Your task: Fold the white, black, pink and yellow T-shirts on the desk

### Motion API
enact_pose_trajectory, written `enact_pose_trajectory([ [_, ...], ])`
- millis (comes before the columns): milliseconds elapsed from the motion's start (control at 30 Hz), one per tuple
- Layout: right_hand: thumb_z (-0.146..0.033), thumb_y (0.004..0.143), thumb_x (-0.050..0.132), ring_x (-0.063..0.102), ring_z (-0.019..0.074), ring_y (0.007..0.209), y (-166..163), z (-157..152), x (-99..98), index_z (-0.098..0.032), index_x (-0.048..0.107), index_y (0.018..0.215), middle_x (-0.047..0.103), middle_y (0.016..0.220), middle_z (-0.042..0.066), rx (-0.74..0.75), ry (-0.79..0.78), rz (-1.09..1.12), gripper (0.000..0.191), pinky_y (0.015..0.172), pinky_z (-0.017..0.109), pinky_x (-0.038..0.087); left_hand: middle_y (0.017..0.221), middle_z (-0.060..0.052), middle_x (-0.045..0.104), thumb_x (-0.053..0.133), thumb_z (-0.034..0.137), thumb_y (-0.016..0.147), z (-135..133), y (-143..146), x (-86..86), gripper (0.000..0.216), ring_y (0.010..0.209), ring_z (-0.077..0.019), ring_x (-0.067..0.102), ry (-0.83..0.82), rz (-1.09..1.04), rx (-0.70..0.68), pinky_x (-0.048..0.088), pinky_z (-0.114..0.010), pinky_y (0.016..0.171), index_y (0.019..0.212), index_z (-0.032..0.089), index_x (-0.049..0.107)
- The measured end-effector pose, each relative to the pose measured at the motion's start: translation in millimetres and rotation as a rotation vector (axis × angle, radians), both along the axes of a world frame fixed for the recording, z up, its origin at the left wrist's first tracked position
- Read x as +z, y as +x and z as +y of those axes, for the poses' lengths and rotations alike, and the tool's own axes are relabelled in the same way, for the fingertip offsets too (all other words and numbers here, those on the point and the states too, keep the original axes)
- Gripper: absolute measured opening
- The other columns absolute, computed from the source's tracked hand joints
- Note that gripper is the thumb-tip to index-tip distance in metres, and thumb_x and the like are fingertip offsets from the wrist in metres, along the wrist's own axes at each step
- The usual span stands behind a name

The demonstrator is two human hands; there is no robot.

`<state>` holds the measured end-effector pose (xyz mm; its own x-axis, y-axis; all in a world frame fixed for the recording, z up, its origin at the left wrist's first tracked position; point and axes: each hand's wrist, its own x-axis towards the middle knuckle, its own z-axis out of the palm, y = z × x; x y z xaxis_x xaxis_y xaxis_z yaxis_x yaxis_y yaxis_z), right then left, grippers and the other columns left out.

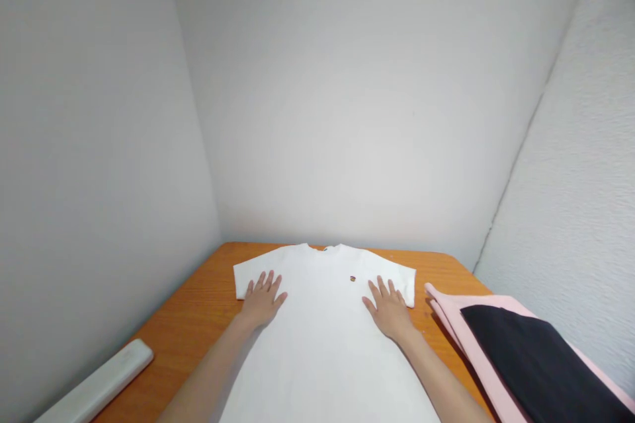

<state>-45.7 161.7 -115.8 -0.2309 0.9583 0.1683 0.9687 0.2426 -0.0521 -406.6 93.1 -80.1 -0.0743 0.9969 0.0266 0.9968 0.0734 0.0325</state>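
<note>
A white T-shirt (322, 324) lies spread flat on an orange wooden table (198, 317), collar toward the far wall, with a small dark emblem on its chest. My left hand (261, 301) rests flat on the shirt near its left sleeve, fingers spread. My right hand (389, 308) lies flat on the shirt near the right sleeve, fingers also spread. Neither hand holds anything.
A pink folded cloth (464, 337) with a black cloth (536, 363) on top sits at the table's right side. A long white bar-shaped object (99, 383) lies at the left front. Grey walls close in on the left, back and right.
</note>
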Motion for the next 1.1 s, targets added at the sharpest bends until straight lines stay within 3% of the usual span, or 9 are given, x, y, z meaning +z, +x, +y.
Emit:
enact_pose_trajectory([
  [100, -0.057, 0.094, 0.034, 0.018, 0.0372, 0.141, 2, 3, 6.0, -0.023, 0.034, 0.148, 0.021, 0.156, 0.011, -0.040, -0.053, -0.016, 0.064, 0.110, 0.053, 0.019, 0.158, -0.008, 0.018, 0.026, 0.057, 0.094, 2, -3, -5.0, 0.065, 0.145, -0.0333, 0.014, 0.005, -0.007, 0.018, 0.015, -0.056, 0.114, 0.148, 0.023, 0.032],
  [233, -0.062, 0.093, 0.030, 0.030, 0.0407, 0.135, -3, 22, 32.8, -0.016, 0.051, 0.137, 0.042, 0.144, 0.017, -0.043, -0.106, -0.004, 0.068, 0.108, 0.056, 0.022, 0.154, -0.010, 0.030, 0.025, 0.052, 0.096, 19, -18, -0.1, 0.059, 0.141, -0.0289, 0.029, 0.042, -0.022, 0.033, 0.025, -0.048, 0.112, 0.145, 0.023, 0.038],
  [333, -0.061, 0.095, 0.026, 0.018, 0.0361, 0.141, -11, 41, 42.3, -0.017, 0.040, 0.145, 0.032, 0.152, 0.015, -0.015, -0.068, 0.013, 0.068, 0.111, 0.053, 0.017, 0.155, -0.016, 0.027, 0.022, 0.047, 0.097, 40, -31, 1.0, 0.059, 0.142, -0.0338, 0.024, 0.056, -0.020, 0.134, 0.022, -0.055, 0.111, 0.147, 0.018, 0.034],
  [433, -0.064, 0.094, 0.024, 0.006, 0.0352, 0.144, -12, 55, 29.2, -0.026, 0.026, 0.151, 0.013, 0.159, 0.008, -0.062, -0.106, -0.003, 0.068, 0.112, 0.055, 0.010, 0.156, -0.017, 0.022, 0.024, 0.053, 0.094, 54, -44, -5.1, 0.064, 0.142, -0.0404, 0.019, 0.012, -0.034, 0.222, 0.020, -0.065, 0.107, 0.148, 0.019, 0.032],
  [567, -0.068, 0.093, 0.023, 0.002, 0.0338, 0.144, -1, 65, 1.5, -0.034, 0.023, 0.151, 0.010, 0.159, 0.003, -0.102, -0.097, -0.013, 0.068, 0.112, 0.057, 0.007, 0.158, -0.010, 0.015, 0.025, 0.059, 0.092, 57, -56, -12.9, 0.068, 0.145, -0.0337, 0.012, 0.003, -0.045, 0.223, 0.014, -0.059, 0.113, 0.150, 0.025, 0.027],
  [700, -0.069, 0.092, 0.024, 0.004, 0.0340, 0.144, 5, 70, -9.3, -0.034, 0.025, 0.150, 0.011, 0.159, 0.003, -0.092, -0.052, -0.005, 0.068, 0.112, 0.057, 0.007, 0.158, -0.008, 0.015, 0.027, 0.062, 0.091, 54, -61, -14.0, 0.069, 0.146, -0.0296, 0.011, 0.003, -0.045, 0.187, 0.013, -0.053, 0.115, 0.150, 0.026, 0.027],
  [967, -0.067, 0.093, 0.023, 0.005, 0.0344, 0.144, 1, 66, -1.7, -0.032, 0.025, 0.151, 0.012, 0.159, 0.003, -0.097, -0.064, -0.013, 0.068, 0.112, 0.058, 0.007, 0.158, -0.010, 0.017, 0.028, 0.055, 0.093, 51, -50, -9.4, 0.065, 0.146, -0.0305, 0.012, 0.051, 0.006, 0.234, 0.009, -0.054, 0.116, 0.150, 0.022, 0.029],
  [1100, -0.056, 0.095, 0.032, 0.001, 0.0313, 0.145, -6, 53, 21.4, -0.020, 0.024, 0.152, 0.008, 0.159, 0.009, -0.022, 0.053, -0.036, 0.068, 0.115, 0.050, 0.001, 0.160, -0.006, 0.010, 0.038, 0.037, 0.093, 45, -23, 8.4, 0.059, 0.147, -0.0247, -0.004, 0.195, 0.157, 0.081, -0.006, -0.048, 0.117, 0.149, 0.020, 0.031],
])
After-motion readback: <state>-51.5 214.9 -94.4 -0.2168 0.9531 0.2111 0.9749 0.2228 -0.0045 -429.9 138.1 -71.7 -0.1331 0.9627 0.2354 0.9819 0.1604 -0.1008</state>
